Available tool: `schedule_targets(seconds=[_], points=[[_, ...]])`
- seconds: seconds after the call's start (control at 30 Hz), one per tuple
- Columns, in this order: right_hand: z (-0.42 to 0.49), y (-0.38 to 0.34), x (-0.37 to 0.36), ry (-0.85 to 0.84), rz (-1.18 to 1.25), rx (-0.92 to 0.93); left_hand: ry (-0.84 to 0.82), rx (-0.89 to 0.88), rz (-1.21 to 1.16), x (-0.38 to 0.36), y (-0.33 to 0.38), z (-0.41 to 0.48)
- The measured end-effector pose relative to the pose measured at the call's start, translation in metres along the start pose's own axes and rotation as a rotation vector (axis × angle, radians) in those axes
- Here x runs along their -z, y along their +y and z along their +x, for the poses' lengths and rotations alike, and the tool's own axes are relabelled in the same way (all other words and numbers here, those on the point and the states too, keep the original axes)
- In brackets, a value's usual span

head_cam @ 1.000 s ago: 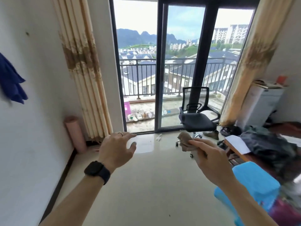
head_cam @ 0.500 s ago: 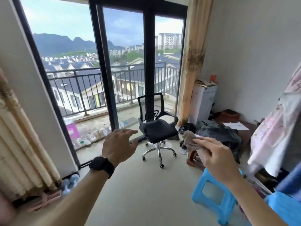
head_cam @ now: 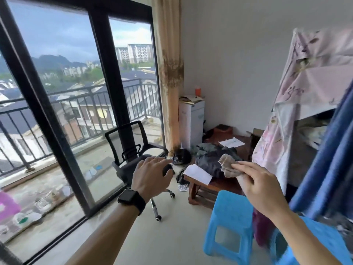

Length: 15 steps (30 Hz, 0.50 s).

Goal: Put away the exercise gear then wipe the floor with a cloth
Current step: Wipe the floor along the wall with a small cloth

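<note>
Pale floor (head_cam: 172,236) stretches below both grips, beside the balcony glass. From the head view, the right grip (head_cam: 256,180) pinches a small greyish cloth (head_cam: 228,166), which bunches out just past its fingertips. It looks light and limp, perhaps damp. For wiping, it is better gathered flat under the palm. The left grip (head_cam: 150,178) hovers empty, fingers loosely spread.

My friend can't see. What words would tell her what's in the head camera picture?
A person's right hand pinches a crumpled beige cloth; the left hand, wearing a black watch, is held out open. Ahead are a black office chair, a blue stool and a low wooden table beside glass balcony doors.
</note>
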State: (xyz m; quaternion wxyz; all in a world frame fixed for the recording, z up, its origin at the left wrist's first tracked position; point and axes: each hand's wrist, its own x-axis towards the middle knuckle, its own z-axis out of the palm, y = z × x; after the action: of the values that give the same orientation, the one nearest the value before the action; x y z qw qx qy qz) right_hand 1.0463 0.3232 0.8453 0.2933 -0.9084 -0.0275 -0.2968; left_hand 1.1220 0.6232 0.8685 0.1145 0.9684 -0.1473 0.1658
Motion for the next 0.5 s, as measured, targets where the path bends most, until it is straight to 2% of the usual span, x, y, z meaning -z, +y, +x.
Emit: schedule_targets(seconds=[0.2,0.5], points=[[0.080,0.062,-0.022,0.056,-0.047,-0.037,-0.021,-0.056,-0.003,-0.053,0.011,0.106],[0.165,0.151,-0.082,0.030,-0.114,-0.114,-0.081,-0.139,-0.061,-0.158,0.021,0.247]])
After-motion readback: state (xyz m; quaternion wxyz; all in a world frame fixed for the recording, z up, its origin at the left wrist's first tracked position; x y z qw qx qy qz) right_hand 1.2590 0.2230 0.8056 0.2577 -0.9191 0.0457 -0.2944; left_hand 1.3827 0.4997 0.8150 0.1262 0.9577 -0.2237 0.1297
